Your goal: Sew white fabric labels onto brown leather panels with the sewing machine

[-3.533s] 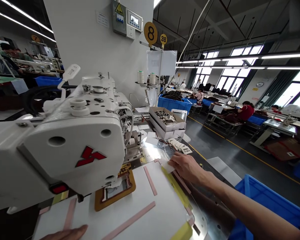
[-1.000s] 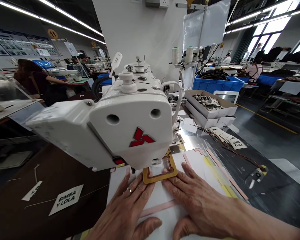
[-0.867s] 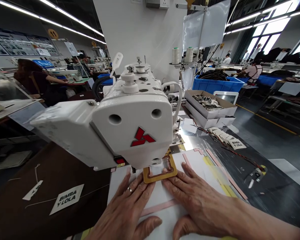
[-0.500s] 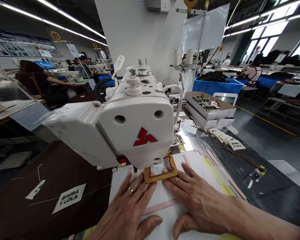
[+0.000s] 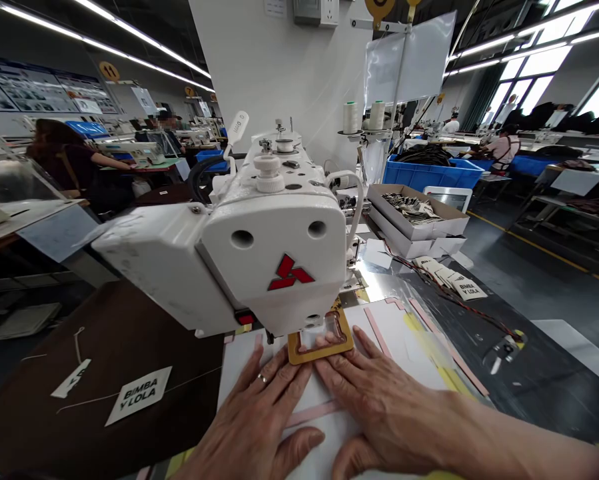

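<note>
Both grips lie flat and open, fingers spread, grasping nothing: the left grip (image 5: 249,417) and the right grip (image 5: 382,400) press on a smooth, glossy white sheet (image 5: 404,347); their fingers point inward to the near edge of a mustard-yellow, round-cornered rectangular frame (image 5: 322,355), and some fingertips show through its window, though whose they are I cannot tell; the frame thus sits just ahead of and between the grips, below a bulky white enamelled machine head (image 5: 299,230) with a red three-diamond emblem (image 5: 290,273); flat pink strips (image 5: 377,332) and translucent yellow tape (image 5: 432,347) mark the sheet beside the right grip; left of the left grip, a crisp cream label with black lettering (image 5: 142,395) lies on a matt dark-brown surface (image 5: 104,333); beyond the right grip, small metal snips (image 5: 506,349) and overlapping cream labels (image 5: 462,285) rest on the dark, sheeny counter (image 5: 544,393).
</note>
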`<state>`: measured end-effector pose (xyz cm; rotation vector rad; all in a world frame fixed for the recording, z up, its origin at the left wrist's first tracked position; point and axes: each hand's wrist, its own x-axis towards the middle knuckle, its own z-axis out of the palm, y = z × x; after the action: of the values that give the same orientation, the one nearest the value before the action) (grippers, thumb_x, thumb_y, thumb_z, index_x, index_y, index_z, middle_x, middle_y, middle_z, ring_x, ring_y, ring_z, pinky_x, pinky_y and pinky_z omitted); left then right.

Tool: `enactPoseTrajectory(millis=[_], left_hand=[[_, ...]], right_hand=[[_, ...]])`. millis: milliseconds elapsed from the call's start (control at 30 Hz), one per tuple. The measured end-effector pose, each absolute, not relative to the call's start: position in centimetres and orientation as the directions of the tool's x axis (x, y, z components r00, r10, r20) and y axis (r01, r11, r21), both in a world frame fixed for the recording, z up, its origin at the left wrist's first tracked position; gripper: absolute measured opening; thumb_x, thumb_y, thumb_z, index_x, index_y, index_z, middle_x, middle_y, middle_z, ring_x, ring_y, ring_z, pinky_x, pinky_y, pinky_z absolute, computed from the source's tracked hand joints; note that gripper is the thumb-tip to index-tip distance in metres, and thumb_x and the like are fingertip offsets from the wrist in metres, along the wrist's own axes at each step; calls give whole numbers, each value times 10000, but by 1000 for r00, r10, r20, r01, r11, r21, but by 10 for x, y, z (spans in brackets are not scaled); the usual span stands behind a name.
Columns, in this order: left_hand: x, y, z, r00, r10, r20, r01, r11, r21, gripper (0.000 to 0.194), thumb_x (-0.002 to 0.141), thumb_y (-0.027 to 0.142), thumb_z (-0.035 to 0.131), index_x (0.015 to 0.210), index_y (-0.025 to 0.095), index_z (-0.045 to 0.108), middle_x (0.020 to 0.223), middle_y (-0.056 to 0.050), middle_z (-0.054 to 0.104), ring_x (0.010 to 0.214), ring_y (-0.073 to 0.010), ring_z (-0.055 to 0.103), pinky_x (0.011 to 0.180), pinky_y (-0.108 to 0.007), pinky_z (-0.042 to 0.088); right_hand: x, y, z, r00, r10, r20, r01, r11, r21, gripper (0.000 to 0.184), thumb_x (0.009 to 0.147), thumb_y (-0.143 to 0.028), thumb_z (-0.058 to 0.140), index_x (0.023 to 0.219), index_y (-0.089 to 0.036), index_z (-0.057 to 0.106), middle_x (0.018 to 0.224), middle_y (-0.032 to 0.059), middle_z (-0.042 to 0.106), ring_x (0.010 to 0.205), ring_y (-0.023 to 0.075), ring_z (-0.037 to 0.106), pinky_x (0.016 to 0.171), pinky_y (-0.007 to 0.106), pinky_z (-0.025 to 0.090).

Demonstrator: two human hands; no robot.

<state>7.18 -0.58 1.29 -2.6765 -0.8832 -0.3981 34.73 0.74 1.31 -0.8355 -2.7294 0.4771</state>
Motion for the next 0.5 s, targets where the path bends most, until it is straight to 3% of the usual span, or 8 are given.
enactPoseTrajectory(millis=[133,333,500], left_hand=[[72,-3,12,778,520,353,605,-772,-197,713,1023,595,613,1552,130,502,1586,-71,539,1507,-236,461,1352,-353,110],[76,-6,18,768,550,327,628,-747,-218,679,1029,604,597,1525,144,537,1578,-54,546,1450,-246,535,1343,-390,208],[72,-4,8,761,547,348,627,-759,-177,673,992,564,662,1537,193,528,1534,-45,593,1419,-241,577,1356,-386,176]], right_hand=[[336,9,19,-792,599,121,507,755,-416,1081,954,-770,575,1716,-141,137,1713,194,336,1631,342,187,1331,577,112],[361,12,14,-783,616,84,557,756,-344,1077,963,-758,574,1726,-182,77,1738,212,246,1634,372,155,1288,692,44],[376,16,16,-740,672,29,618,696,-365,992,967,-731,597,1711,-203,207,1750,187,231,1635,388,137,1284,708,97]])
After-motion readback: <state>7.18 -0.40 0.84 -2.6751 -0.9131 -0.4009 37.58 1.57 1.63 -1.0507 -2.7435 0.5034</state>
